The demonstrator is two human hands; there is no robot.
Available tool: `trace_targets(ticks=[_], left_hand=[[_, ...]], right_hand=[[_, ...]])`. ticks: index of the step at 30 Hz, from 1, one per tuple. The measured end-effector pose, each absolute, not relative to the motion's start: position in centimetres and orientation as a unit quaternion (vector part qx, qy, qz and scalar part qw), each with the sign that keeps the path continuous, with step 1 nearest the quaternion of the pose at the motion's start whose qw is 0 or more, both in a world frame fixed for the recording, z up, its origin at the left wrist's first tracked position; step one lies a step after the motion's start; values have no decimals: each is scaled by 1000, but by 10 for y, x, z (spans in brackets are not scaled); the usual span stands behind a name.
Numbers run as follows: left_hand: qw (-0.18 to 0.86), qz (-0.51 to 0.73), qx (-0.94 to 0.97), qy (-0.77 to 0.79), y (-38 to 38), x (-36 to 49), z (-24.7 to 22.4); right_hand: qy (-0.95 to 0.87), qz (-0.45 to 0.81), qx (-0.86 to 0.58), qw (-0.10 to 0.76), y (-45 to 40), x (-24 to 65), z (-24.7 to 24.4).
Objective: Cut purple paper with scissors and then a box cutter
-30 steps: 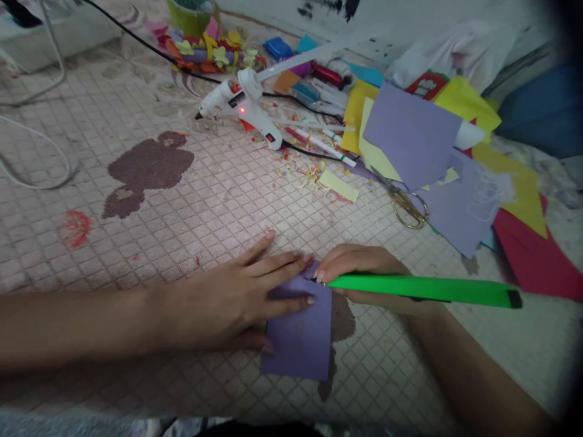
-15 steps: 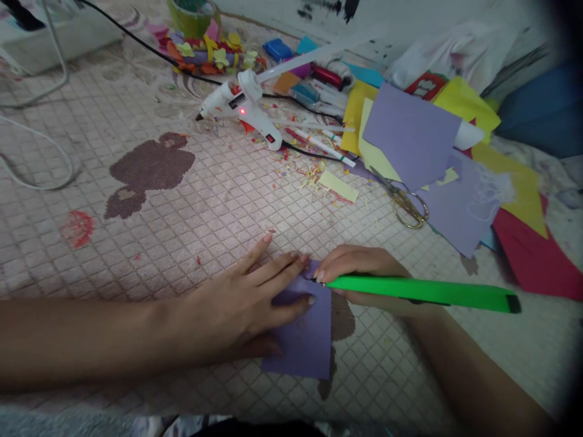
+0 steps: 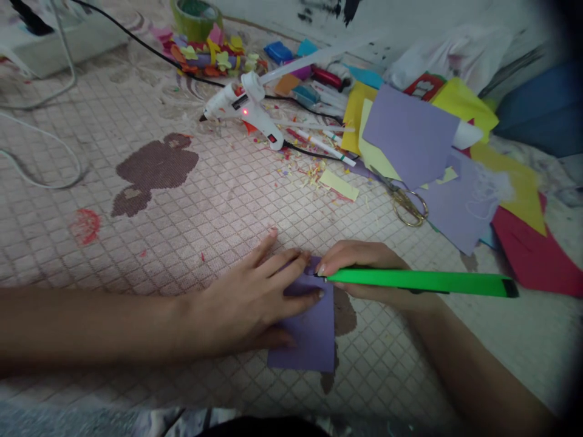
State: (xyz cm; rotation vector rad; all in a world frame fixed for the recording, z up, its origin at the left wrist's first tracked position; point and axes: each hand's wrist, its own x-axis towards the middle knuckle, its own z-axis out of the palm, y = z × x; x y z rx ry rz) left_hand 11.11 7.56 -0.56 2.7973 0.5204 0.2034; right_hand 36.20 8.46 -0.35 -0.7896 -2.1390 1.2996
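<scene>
A small rectangle of purple paper (image 3: pixel 310 340) lies on the quilted cloth in front of me. My left hand (image 3: pixel 255 297) rests flat on its left part with fingers spread, pressing it down and hiding much of it. My right hand (image 3: pixel 364 261) is closed around the front end of a long bright green pen (image 3: pixel 423 280) with a black tail end. The dark tip touches the upper part of the paper, close to my left fingertips. A short dark curved line shows at the tip.
Farther back lies a white glue gun (image 3: pixel 246 109) with a lit red light and a black cord. Gold-handled scissors (image 3: pixel 407 206) lie right of centre beside purple sheets (image 3: pixel 410 133). Colourful cutouts (image 3: pixel 214 57) and a green tape roll (image 3: pixel 195 18) are at the back.
The pen's tip has shifted slightly along the paper, and a curved line shows there now. My left hand and the paper appear slightly farther right; the view has also shifted a little.
</scene>
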Motion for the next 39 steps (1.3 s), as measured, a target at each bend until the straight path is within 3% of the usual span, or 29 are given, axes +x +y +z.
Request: trace_targets(ticks=[8, 22, 39], left_hand=[[196, 52, 972, 118, 86, 100, -3], [149, 94, 968, 181, 70, 112, -13], [189, 56, 974, 111, 91, 98, -10]], right_hand=[[-778, 490, -290, 264, 85, 363, -8], [-778, 497, -285, 256, 87, 363, -5], [-773, 505, -268, 274, 88, 362, -8]])
